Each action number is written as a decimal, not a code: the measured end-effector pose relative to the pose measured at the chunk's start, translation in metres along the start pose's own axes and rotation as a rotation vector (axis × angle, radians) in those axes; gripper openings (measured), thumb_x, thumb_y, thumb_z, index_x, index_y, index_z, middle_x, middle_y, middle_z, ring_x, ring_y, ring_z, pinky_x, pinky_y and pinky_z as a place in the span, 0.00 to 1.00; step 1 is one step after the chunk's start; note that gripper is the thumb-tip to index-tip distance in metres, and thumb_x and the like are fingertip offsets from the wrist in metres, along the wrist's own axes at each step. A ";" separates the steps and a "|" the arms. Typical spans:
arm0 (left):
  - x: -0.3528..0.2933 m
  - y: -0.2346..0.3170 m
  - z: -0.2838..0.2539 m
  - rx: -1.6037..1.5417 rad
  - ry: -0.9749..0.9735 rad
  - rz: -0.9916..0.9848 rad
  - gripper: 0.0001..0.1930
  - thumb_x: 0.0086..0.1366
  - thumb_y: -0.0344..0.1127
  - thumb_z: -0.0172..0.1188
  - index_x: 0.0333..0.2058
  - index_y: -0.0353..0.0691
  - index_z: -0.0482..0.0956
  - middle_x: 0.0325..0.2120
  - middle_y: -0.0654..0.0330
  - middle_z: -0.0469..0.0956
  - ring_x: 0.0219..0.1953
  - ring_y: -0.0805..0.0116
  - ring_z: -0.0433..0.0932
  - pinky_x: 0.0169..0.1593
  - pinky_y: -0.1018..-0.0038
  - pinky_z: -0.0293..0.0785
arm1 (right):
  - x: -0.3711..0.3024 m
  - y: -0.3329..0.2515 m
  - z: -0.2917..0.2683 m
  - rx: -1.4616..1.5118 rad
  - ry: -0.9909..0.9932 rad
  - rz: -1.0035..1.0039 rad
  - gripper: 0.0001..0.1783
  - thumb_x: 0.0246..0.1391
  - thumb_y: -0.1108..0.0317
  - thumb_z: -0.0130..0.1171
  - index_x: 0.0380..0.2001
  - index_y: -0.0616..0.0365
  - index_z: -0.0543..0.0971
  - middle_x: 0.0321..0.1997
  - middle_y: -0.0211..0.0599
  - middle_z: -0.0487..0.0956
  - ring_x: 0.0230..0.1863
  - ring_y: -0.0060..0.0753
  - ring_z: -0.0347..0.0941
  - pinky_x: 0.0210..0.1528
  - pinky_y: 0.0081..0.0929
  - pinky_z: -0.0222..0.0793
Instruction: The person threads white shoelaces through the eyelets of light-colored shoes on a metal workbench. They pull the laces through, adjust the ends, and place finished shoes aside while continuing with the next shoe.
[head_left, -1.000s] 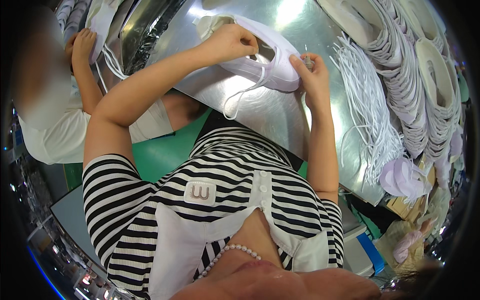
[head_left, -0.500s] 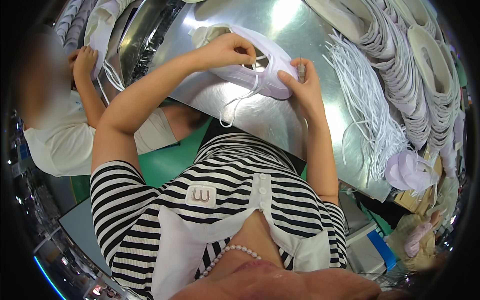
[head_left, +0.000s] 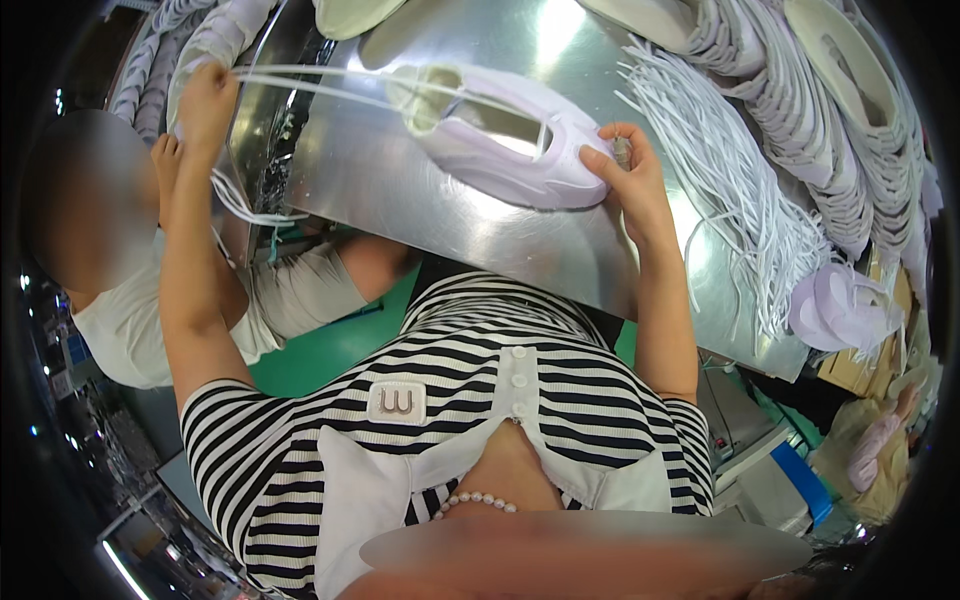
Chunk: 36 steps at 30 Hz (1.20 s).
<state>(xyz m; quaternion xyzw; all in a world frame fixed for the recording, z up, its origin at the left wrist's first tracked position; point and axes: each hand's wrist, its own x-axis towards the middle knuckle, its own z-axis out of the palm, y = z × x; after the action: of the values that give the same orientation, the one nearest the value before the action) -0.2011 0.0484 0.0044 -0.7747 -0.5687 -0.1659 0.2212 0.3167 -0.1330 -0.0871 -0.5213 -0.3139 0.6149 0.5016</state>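
Observation:
A pale lilac shoe upper (head_left: 475, 165) lies over the metal table, its toe to the right and its opening facing up. My right hand (head_left: 640, 180) grips the toe end between thumb and fingers, and a small tool (head_left: 621, 152) with a thin metal tip also sits among those fingers. Far out to the left, my left hand (head_left: 207, 105) is closed on a white shoelace (head_left: 320, 82). Two strands of it run taut from that hand, across the heel, to the front of the shoe's opening.
A heap of loose white laces (head_left: 720, 190) lies on the metal table (head_left: 400, 215) to the right. Beyond it stand long stacks of nested shoe uppers (head_left: 800, 130). At the left a co-worker (head_left: 110, 330) sits close to my left arm, near more stacked uppers (head_left: 215, 40).
My left hand has moved from the shoe's opening far to the left, drawing the lace out taut. The dangling loop is gone. The shoe and right hand have shifted slightly right and down.

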 end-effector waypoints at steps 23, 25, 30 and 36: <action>0.000 0.302 -0.061 -1.009 -0.277 0.498 0.03 0.59 0.26 0.60 0.33 0.35 0.76 0.48 0.54 0.76 0.51 0.56 0.75 0.52 0.68 0.71 | 0.002 -0.003 0.047 -0.246 -0.041 -0.446 0.13 0.54 0.66 0.65 0.41 0.60 0.82 0.30 0.28 0.78 0.30 0.20 0.71 0.34 0.20 0.67; 0.000 0.305 -0.056 -1.088 -0.331 0.384 0.05 0.60 0.29 0.61 0.34 0.36 0.77 0.46 0.53 0.76 0.46 0.53 0.76 0.48 0.65 0.72 | 0.009 0.005 0.057 -0.160 -0.073 -0.412 0.11 0.53 0.66 0.66 0.38 0.60 0.82 0.29 0.27 0.78 0.29 0.21 0.71 0.33 0.19 0.66; -0.014 0.278 -0.035 -0.741 -0.315 0.252 0.12 0.63 0.40 0.61 0.36 0.36 0.79 0.39 0.55 0.78 0.41 0.53 0.77 0.45 0.66 0.73 | 0.011 0.008 0.055 0.085 0.018 -0.142 0.10 0.52 0.67 0.67 0.36 0.60 0.82 0.30 0.26 0.79 0.26 0.19 0.70 0.31 0.16 0.65; -0.011 0.273 0.008 -1.238 -1.350 -0.556 0.22 0.66 0.56 0.60 0.45 0.42 0.78 0.35 0.65 0.79 0.39 0.71 0.78 0.42 0.70 0.75 | 0.028 0.029 0.060 0.080 0.118 -0.155 0.18 0.49 0.68 0.68 0.44 0.60 0.80 0.30 0.28 0.80 0.28 0.20 0.74 0.32 0.17 0.68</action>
<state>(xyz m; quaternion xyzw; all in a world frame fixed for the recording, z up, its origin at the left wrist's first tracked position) 0.0559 -0.0255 -0.0502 -0.5237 -0.5511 -0.0021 -0.6496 0.2520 -0.1074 -0.1073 -0.5102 -0.2983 0.5546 0.5858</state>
